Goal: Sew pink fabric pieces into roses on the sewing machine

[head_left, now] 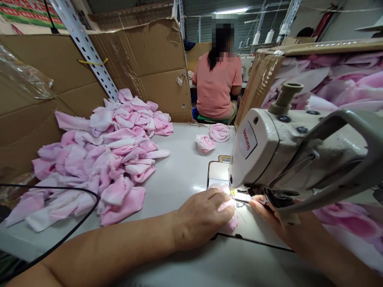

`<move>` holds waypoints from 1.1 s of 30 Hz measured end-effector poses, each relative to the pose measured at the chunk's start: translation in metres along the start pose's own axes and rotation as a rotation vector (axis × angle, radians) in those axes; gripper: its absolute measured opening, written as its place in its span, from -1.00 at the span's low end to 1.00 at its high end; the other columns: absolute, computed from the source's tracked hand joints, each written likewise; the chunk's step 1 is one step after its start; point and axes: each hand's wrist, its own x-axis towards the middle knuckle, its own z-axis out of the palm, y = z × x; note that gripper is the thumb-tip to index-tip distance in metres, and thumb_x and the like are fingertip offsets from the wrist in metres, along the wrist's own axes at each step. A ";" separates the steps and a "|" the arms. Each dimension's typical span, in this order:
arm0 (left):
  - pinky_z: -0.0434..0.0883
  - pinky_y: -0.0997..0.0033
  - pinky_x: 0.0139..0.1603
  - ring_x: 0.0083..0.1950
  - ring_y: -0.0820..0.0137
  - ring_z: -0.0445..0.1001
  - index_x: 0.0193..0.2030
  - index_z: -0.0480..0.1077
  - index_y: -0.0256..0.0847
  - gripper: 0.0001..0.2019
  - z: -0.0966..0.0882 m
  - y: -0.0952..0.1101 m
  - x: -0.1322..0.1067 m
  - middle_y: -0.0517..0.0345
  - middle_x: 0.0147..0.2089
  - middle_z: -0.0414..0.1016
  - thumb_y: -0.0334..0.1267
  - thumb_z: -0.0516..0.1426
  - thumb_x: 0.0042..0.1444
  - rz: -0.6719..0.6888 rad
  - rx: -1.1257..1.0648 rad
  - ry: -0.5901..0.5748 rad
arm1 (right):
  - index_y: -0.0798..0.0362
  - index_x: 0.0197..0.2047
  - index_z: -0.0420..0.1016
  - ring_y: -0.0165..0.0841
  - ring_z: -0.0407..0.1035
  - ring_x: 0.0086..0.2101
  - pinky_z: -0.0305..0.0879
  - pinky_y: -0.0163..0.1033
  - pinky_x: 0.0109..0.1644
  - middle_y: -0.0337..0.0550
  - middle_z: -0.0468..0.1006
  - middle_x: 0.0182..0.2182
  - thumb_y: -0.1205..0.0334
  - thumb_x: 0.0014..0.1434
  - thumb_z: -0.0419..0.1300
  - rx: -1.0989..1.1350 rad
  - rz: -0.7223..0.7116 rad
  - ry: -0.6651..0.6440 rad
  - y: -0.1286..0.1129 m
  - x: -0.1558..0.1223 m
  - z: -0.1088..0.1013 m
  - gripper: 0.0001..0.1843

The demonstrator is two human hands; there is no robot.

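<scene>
At the white sewing machine (254, 137), my left hand (203, 213) is closed on a small piece of pink-and-white fabric (231, 224), close to the lit needle area. Most of that piece is hidden under my fingers. My right hand (266, 211) is on the other side of the needle, partly behind the machine head. Its thumb and fingers pinch a slim metal tool (243, 198) that points left toward the fabric; its exact kind is unclear. Two gathered fabric rosettes (219, 132) lie on the table behind the needle plate.
A large heap of pink-and-white fabric pieces (98, 155) covers the table's left side, against a cardboard sheet (143, 67). A black cable (74, 229) crosses at left. More fabric fills a cardboard box (335, 79) at back right. A person in a pink shirt (217, 87) sits beyond.
</scene>
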 end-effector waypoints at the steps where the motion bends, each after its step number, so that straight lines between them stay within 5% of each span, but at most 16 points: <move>1: 0.34 0.23 0.16 0.03 0.26 0.34 -0.04 0.30 -0.30 -0.80 0.000 0.000 0.001 -0.10 0.04 0.35 -0.40 -0.01 0.22 -0.012 0.006 -0.013 | -0.01 -0.19 0.55 -0.10 0.48 -0.32 0.37 -0.08 -0.32 -0.01 0.57 -0.42 0.24 0.20 0.08 0.002 0.007 0.000 -0.001 0.002 -0.002 -0.78; 12: 0.39 0.39 -0.01 -0.10 0.33 0.36 -0.15 0.36 -0.23 -0.90 0.002 -0.004 0.013 0.04 -0.14 0.38 -0.32 0.06 0.23 -0.051 0.054 0.042 | 0.00 -0.25 0.56 -0.07 0.48 -0.33 0.40 -0.05 -0.34 0.03 0.57 -0.39 0.27 0.18 0.08 -0.019 0.036 0.021 0.000 0.011 -0.009 -0.79; 20: 0.40 0.38 -0.04 -0.03 0.24 0.31 -0.03 0.37 -0.23 -0.48 0.002 -0.017 0.010 0.04 -0.12 0.37 -0.11 0.36 -0.12 0.027 0.006 0.024 | -0.01 -0.29 0.54 -0.10 0.48 -0.34 0.37 -0.09 -0.37 0.01 0.56 -0.40 0.22 0.20 0.10 -0.032 0.105 -0.007 0.000 0.009 -0.012 -0.82; 33: 0.36 0.39 -0.01 -0.13 0.30 0.35 -0.06 0.39 -0.26 -0.66 -0.002 -0.020 0.014 0.06 -0.17 0.41 -0.11 0.23 0.10 0.057 0.014 0.044 | -0.01 -0.16 0.52 -0.18 0.45 -0.43 0.31 -0.18 -0.44 -0.05 0.54 -0.46 0.20 0.25 0.02 -0.027 0.057 0.005 0.004 0.001 -0.016 -0.75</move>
